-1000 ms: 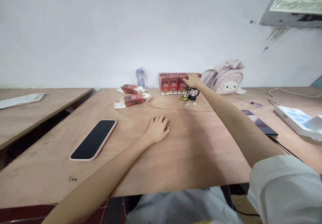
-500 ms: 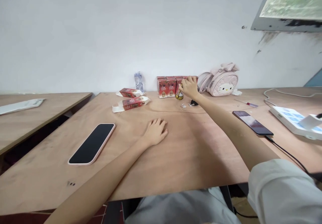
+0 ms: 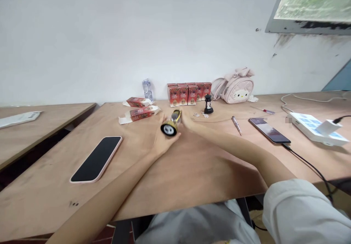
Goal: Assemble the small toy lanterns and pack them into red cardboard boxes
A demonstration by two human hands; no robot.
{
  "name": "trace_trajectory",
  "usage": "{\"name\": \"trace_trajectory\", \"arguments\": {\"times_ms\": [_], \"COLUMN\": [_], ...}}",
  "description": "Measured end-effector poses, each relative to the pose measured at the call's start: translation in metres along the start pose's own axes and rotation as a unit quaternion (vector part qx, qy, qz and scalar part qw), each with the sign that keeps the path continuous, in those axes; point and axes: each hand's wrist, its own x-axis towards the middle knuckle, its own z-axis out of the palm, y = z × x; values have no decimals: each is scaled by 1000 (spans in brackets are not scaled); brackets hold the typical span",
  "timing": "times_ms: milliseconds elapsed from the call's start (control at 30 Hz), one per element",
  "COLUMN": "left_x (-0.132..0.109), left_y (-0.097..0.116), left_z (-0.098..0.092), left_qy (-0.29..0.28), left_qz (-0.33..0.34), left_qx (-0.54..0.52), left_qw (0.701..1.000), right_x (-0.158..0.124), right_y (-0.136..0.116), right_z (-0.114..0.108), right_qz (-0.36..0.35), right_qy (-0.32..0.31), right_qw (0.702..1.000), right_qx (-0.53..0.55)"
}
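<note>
A small gold lantern (image 3: 175, 119) is between my two hands above the middle of the table, tilted so its round black-rimmed base faces me. My left hand (image 3: 161, 141) is wrapped around its left side and underside, near the base. My right hand (image 3: 188, 121) closes on the lantern from the right, its fingers partly hidden behind it. Beyond, a black lantern (image 3: 208, 105) stands upright beside small white scraps (image 3: 201, 115). Several red boxes (image 3: 183, 94) are lined up against the wall.
Two opened red cartons (image 3: 144, 113) lie left of the boxes, near a clear bottle (image 3: 147, 89). A phone (image 3: 95, 160) lies at left, another (image 3: 268, 130) at right. Also at right are a screwdriver (image 3: 236, 125), a power strip (image 3: 318, 128) and a pink bag (image 3: 238, 90).
My right hand has brought the gold lantern from in front of the boxes toward me. My left hand has risen from the table and taken hold of it. The black lantern is now uncovered.
</note>
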Motion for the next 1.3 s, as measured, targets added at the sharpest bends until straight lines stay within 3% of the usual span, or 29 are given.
{"name": "trace_trajectory", "arguments": {"times_ms": [100, 167, 333, 400, 467, 633, 800, 867, 967, 1067, 1167, 1300], "left_x": [-1, -2, -2, -2, -2, -2, 1, 3, 6, 9, 10, 11], "left_y": [2, 5, 6, 4, 2, 0, -3, -6, -11, -12, -9, -5], "left_z": [-1, -2, -2, -1, -1, -2, -6, -8, -10, -12, -14, -15], "left_qy": [32, 37, 64, 59, 46, 36, 40, 48, 51, 46, 24, -6], "left_qz": [106, 144, 127, 119, 119, 117, 132, 131, 125, 127, 133, 112], "left_qx": [-67, -61, -46, -45, -45, -29, -17, -9, 8, 19, 35, 81], "left_qw": [992, 987, 989, 990, 991, 992, 990, 990, 991, 991, 990, 990], "right_x": [-28, -35, -13, -2, 5, -2, -44, -64, -81, -73, -47, -15], "right_y": [16, 24, 42, 52, 63, 71, 60, 55, 51, 52, 61, 73], "right_z": [15, 7, -45, -62, -73, -78, -71, -69, -69, -76, -82, -81], "right_qz": [1, -5, -31, -51, -25, -25, -75, -116, -121, -88, -43, -44], "right_qy": [-29, -40, 3, 0, -24, -84, -128, -152, -151, -112, -63, -71], "right_qw": [999, 997, 986, 947, 927, 925, 926, 935, 954, 968, 961, 952], "right_qx": [-32, -58, -165, -316, -373, -370, -348, -300, -230, -207, -267, -295]}}
